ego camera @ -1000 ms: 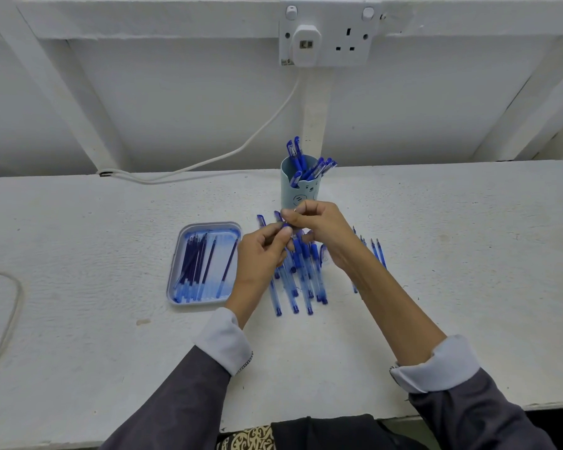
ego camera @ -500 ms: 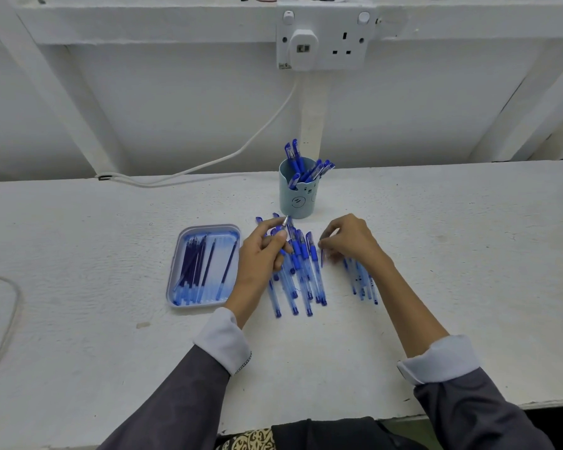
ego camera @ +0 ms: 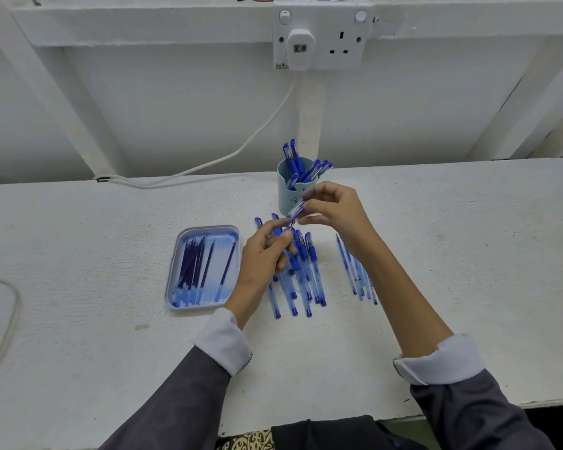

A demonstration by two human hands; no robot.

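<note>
Pen assembly, step in hand. Left hand and right hand close together, each pinching one end of same pen, tilted in air just in front of cup. Loose pens lie nearer than cup; tray front-left of it. Judged best: align parts coaxially, push straight, avoid bending.

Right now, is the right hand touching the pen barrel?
Touching: head view shows the right hand pinching the pen barrel at its upper end.
</note>
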